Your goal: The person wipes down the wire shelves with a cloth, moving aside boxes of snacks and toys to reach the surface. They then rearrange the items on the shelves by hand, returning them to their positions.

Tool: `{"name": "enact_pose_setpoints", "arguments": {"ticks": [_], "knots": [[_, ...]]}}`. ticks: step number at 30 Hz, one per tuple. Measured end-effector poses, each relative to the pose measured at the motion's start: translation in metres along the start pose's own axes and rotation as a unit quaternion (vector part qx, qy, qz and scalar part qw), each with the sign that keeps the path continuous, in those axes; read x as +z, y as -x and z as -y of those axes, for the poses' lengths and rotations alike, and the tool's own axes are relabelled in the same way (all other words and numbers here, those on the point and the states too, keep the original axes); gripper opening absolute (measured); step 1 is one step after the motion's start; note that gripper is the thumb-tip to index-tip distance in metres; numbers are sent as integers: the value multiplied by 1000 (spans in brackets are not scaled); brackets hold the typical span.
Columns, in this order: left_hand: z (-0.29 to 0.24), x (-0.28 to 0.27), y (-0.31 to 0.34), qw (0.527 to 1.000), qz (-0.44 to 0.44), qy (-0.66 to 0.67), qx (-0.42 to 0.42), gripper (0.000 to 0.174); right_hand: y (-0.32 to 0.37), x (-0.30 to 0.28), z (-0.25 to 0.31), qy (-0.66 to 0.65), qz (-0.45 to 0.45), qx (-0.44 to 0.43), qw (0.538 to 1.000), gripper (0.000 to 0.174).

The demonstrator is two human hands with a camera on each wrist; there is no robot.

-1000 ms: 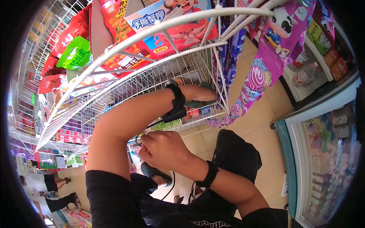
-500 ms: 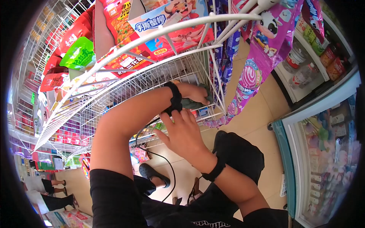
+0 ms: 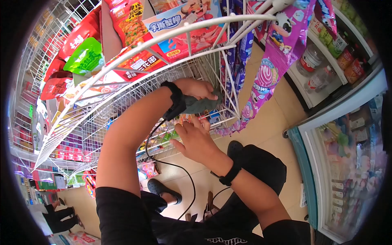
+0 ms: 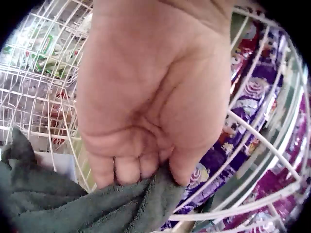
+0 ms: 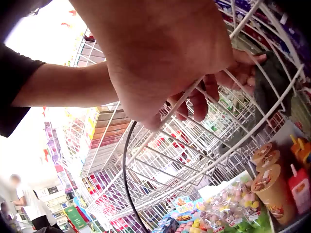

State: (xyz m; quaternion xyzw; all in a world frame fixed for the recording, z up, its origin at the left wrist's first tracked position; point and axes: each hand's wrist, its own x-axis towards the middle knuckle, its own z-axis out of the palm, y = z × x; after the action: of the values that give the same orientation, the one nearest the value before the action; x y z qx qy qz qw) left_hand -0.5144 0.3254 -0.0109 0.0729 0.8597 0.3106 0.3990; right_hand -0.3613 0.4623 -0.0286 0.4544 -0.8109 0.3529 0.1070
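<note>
A: Head view: the left hand (image 3: 196,88) is inside the wire rack (image 3: 228,19), holding a dark green cloth (image 3: 200,105). Fingers and thumb have closed on it, and the rest droops, probably left loose so it can follow the wires.

B: And the right hand (image 3: 198,143)?

A: Just by the rack's lower edge, thumb apart, fingers loosely bent: a fairly wide hand with nothing seen in it. Perhaps it's there to steady something. Up top, packets and a picture carton (image 3: 175,38) lean behind the rim, which likely stops them sliding out. What's beneath the cloth is hidden.

B: Left wrist view! Palm towards us, fingertips curled into the cloth's upper edge, thumb alongside. A grip at the edge leaves plenty of fabric hanging free. Purple packets (image 4: 255,90) sit behind the wires. The cloth runs out of frame at the bottom, so its full size is anyone's guess.

A: Right wrist view: the hand's heel fills the top, fingers beyond the rail. Whether they touch the wire, I can't tell. The cloth is further off, at right, in the other hand. Below, bagged sweets (image 5: 231,208) and brown cups (image 5: 274,191), the cups cut by the frame; their labels are too blurred to read.
</note>
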Motion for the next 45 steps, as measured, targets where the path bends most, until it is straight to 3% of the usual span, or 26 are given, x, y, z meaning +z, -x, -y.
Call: {"name": "enact_pose_setpoints", "arguments": {"ticks": [4,7,9,10,12,14,18,20,22,25,28,29,31,34,37,42,44,45], "knots": [[1,9,-14,998,35,-29,49,49,-5,4,-9,-1,-4,-19,1000,23],[-5,13,-22,998,18,-66,-9,46,-3,7,-11,4,-9,-42,999,21],[-6,16,-31,971,35,-237,6,42,-6,6,-11,8,-22,-51,998,21],[-2,22,-33,971,35,-237,6,42,-3,4,-9,6,-9,-39,999,20],[9,24,-36,957,-42,-255,130,46,-6,6,-9,3,-2,-28,1000,20],[16,7,-43,958,-19,-253,138,41,-5,10,-9,5,3,-9,1000,20],[46,-25,-39,941,-218,-237,106,31,-5,6,-5,3,25,13,1000,21],[62,-58,-17,944,-285,-159,54,32,-6,3,-3,4,56,36,998,21],[168,-119,-34,869,-465,-143,91,35,-6,3,-1,-8,61,45,997,21],[138,-103,-15,845,-503,-166,67,36,-7,7,2,-4,41,47,998,22],[76,-71,12,804,-562,-192,42,38,-9,6,4,3,63,60,996,22],[58,-59,20,817,-562,-92,90,36,-10,4,5,8,81,66,994,23],[65,-51,-25,875,-414,-241,62,35,-10,3,6,13,100,72,992,23],[74,-44,-59,895,-363,-244,90,26,-11,5,2,34,143,76,986,24],[81,-61,-75,868,-439,-214,89,21,-10,5,4,36,136,62,988,25],[93,-71,-82,857,-461,-228,32,29,-13,4,4,7,150,81,985,25],[126,-64,-111,847,-426,-178,264,18,-15,1,6,6,169,94,981,27],[120,-55,-112,845,-433,-238,207,18,-14,2,6,8,169,94,981,27]]}}
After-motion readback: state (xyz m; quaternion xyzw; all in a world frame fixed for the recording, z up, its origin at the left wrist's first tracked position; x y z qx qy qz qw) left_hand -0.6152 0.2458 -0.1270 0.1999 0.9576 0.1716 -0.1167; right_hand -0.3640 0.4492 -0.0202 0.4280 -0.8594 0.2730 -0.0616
